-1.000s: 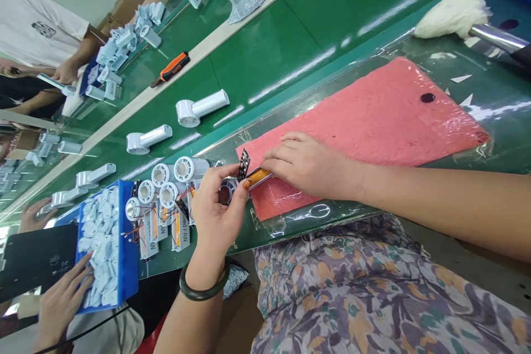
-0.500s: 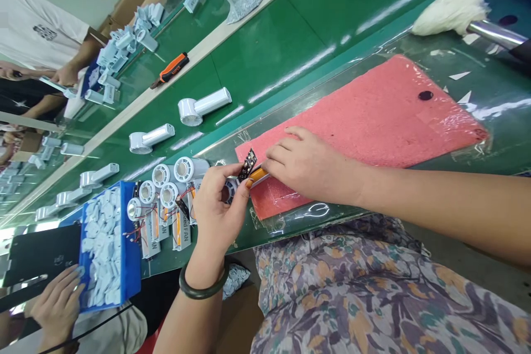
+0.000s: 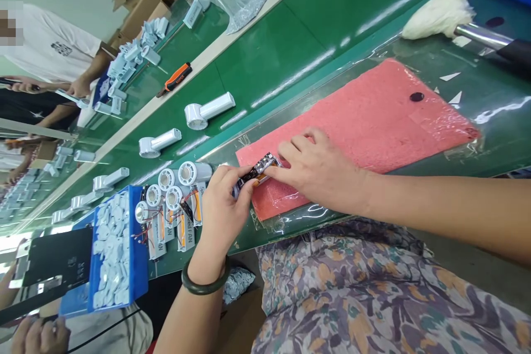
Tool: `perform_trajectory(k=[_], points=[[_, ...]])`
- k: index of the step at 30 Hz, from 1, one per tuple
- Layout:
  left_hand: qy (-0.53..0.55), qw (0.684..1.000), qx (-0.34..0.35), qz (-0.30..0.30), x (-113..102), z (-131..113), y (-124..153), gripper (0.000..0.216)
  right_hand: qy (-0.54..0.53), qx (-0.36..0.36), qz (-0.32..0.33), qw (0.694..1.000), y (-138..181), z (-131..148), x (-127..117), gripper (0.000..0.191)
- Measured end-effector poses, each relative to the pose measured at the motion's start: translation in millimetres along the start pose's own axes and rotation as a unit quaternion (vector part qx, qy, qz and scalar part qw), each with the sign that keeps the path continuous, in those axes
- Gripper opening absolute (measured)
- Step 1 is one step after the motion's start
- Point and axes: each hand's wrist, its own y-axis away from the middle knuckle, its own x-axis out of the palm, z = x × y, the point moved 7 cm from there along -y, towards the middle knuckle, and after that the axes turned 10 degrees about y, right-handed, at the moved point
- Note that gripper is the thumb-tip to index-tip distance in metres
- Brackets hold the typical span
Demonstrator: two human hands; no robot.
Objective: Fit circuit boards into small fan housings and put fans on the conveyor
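My left hand (image 3: 228,196) is closed round a handheld fan body, mostly hidden by the fingers, at the near left end of a pink foam mat (image 3: 357,116). A dark circuit board (image 3: 264,164) lies along the top of the fan's handle, over an orange strip that partly shows. My right hand (image 3: 309,168) has its thumb and fingers bent at the board's right end, touching the fan part. Left of my left hand stand several open fan bodies (image 3: 194,171) with red wires and orange strips in their handles.
A blue bin (image 3: 139,249) full of pale plastic parts stands at left. Finished-looking white fans (image 3: 213,109) lie on the green belt. Orange-handled pliers (image 3: 176,78) rest on the rail. At upper right is a white cloth bundle (image 3: 440,14) by a metal rod. Co-workers sit across and at left.
The circuit board has gone from standing up at a tilt to lying along the handle. My right hand's thumb has moved to the board's end. The whole view has shifted slightly.
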Motion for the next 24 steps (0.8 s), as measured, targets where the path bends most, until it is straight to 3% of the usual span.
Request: perform_trajectory(k=[7, 12, 15, 19, 24], points=[[0.027, 0.999, -0.02, 0.02, 1, 4, -2, 0.015, -0.166, -0.055, -0.014, 0.984, 17, -17, 13, 0.039], [0.058, 0.997, -0.041, 0.033, -1, 8, -3, 0.016, -0.313, 0.058, 0.003, 0.948, 10, -38, 15, 0.035], [0.063, 0.997, -0.041, 0.036, -1, 8, -4, 0.016, -0.311, 0.068, 0.044, 0.947, -2, -33, 12, 0.039], [0.063, 0.997, -0.038, 0.039, -2, 6, -4, 0.016, -0.295, 0.061, 0.104, 0.948, -13, -21, 15, 0.027], [0.061, 0.996, -0.04, 0.053, -2, 3, -4, 0.015, -0.331, 0.075, 0.091, 0.936, -12, -21, 20, 0.02]])
